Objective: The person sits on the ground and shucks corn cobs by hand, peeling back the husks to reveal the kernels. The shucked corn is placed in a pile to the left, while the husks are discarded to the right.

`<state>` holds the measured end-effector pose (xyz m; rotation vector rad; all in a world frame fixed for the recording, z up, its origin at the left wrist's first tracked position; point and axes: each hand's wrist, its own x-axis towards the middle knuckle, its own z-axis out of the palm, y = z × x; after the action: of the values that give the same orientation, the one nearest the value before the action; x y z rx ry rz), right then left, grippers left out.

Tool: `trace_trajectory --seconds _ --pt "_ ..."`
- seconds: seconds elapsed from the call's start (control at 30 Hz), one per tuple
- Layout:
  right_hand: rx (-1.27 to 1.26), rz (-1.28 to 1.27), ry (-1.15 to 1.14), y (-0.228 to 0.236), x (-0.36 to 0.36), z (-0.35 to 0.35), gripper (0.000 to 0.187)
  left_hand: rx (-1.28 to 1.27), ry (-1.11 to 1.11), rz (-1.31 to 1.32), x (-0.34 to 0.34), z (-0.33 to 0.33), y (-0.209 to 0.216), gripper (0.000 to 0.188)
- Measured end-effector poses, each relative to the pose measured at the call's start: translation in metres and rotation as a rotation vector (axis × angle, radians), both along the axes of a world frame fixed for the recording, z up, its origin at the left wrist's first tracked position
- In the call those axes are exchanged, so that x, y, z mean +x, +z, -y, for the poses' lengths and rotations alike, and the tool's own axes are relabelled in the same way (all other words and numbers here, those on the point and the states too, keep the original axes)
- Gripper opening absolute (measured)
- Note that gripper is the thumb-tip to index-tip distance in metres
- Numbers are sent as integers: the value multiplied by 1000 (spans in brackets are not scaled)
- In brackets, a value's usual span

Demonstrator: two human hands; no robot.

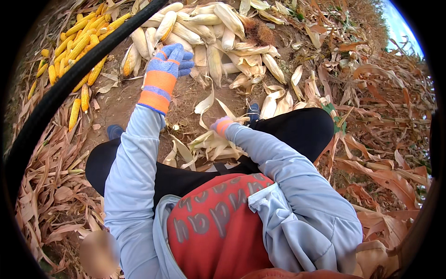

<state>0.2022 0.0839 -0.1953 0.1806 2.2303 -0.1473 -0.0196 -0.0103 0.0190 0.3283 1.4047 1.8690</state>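
Observation:
My left hand (pixel 171 63), in a blue and orange knit glove, is over the near edge of a heap of corn ears in pale husks (pixel 204 30). Its fingers are bent but apart, and I see nothing held in them. An ear with part of its yellow kernels bare (pixel 166 26) lies just beyond it. Low between my legs is my right hand (pixel 222 125), gloved too, with its fingers curled in. Loose torn husks (pixel 214 143) lie right below it, and a dry husk strip (pixel 226 109) sits beside it. Whatever those fingers hold is hidden.
Bare yellow corn cobs (pixel 76 44) are piled at the far left, a few of them lying nearer. My bent legs (pixel 297 132) frame the brown soil (pixel 116 100). Dry stalks and leaves (pixel 381 153) cover the right side. A dark strap (pixel 88 60) crosses the upper left.

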Motion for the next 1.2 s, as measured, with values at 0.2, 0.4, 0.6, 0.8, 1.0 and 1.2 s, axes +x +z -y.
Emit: trace_trajectory --seconds 0.2,0.4,0.6,0.8,1.0,1.2 --pt "56 453 249 75 47 -1 35 -65 15 -7 -9 19 0 32" --pt "45 538 2 62 23 -39 43 -60 -55 -54 1 24 -2 36" --pt "9 -43 -355 44 -43 -74 41 -139 -78 -3 5 31 -7 33" --pt "88 -256 -394 6 -65 -123 29 -88 -132 -65 23 25 -1 30" --pt "365 -163 -526 27 -98 -175 25 -131 -183 5 36 14 9 24" --pt "682 -51 -862 -53 -98 -233 39 -181 -315 -54 46 11 22 22"
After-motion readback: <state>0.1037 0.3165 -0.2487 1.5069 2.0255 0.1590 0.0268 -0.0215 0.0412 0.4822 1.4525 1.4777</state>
